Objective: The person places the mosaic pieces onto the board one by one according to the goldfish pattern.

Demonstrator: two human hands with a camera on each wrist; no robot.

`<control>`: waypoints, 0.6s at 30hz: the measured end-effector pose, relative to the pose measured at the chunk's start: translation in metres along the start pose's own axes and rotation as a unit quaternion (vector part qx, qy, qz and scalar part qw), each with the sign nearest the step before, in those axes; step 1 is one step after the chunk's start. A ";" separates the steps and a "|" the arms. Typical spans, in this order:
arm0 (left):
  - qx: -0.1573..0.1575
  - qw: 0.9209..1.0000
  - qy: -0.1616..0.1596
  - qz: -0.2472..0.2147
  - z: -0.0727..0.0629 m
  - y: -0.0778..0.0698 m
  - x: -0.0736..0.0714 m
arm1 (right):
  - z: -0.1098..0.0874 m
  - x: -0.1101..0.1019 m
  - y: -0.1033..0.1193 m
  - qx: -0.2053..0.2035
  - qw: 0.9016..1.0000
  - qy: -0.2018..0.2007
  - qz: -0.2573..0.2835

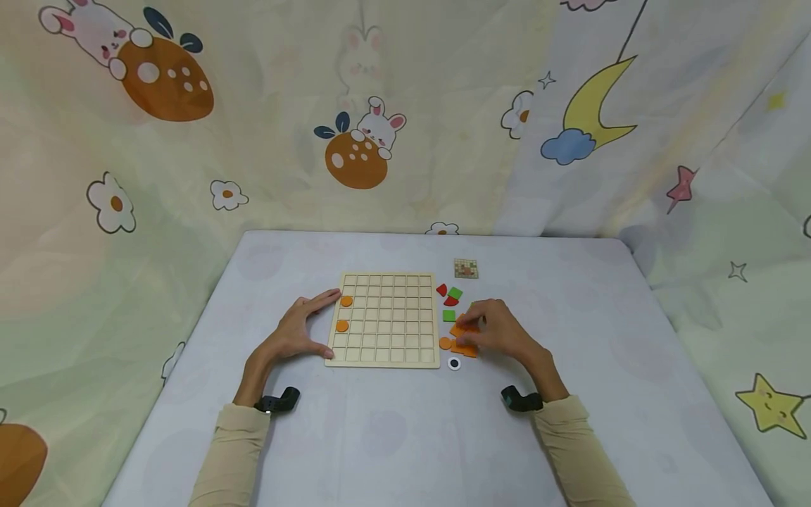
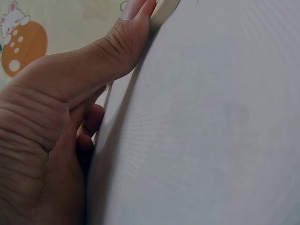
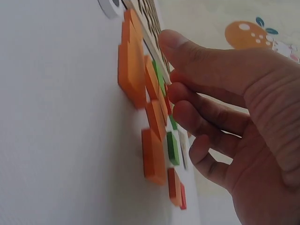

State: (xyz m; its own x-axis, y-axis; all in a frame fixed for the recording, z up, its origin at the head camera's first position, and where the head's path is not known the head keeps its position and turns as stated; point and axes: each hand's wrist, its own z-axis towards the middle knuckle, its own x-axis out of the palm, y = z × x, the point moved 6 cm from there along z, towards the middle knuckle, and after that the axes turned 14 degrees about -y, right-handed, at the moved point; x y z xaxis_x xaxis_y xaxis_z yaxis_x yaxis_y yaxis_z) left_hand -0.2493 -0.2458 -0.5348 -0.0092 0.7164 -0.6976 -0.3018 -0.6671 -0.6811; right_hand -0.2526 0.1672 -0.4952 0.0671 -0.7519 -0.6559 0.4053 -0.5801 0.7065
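A pale wooden grid board lies flat on the table. Two orange discs sit in its leftmost column. My left hand spans the board's left side, thumb at the near corner and fingers on the edge farther up; the thumb touches the board's rim in the left wrist view. Over a cluster of orange pieces to the right of the board hovers my right hand. Its thumb and fingers are bent and apart, and the right wrist view shows no piece between them; orange blocks lie just below.
Green squares and red wedge pieces lie along the board's right edge. An orange disc and a white ring-like piece with a dark centre are nearer. A small patterned card lies farther back. Printed cloth hangs behind the table.
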 end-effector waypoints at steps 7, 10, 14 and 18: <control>-0.006 1.000 0.002 0.006 0.000 -0.001 -0.001 | 0.000 0.018 0.008 0.005 1.000 0.026 0.009; -0.009 1.000 0.003 0.007 0.000 0.000 0.000 | 0.000 0.022 0.010 0.012 0.999 0.036 -0.005; -0.009 1.000 0.003 0.011 0.000 0.002 0.000 | 0.002 0.024 0.012 0.018 0.998 0.047 -0.026; -0.007 1.000 0.002 0.009 0.000 0.002 0.000 | 0.003 0.026 0.013 0.016 0.998 0.053 -0.030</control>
State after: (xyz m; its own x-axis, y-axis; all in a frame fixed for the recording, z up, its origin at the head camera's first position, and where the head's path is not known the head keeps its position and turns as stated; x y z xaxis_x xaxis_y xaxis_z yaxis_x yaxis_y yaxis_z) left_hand -0.2502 -0.2473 -0.5357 -0.0117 0.7031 -0.7110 -0.2876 -0.6833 -0.6711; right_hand -0.2482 0.1388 -0.5022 0.1402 -0.6789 -0.7207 0.3824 -0.6343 0.6719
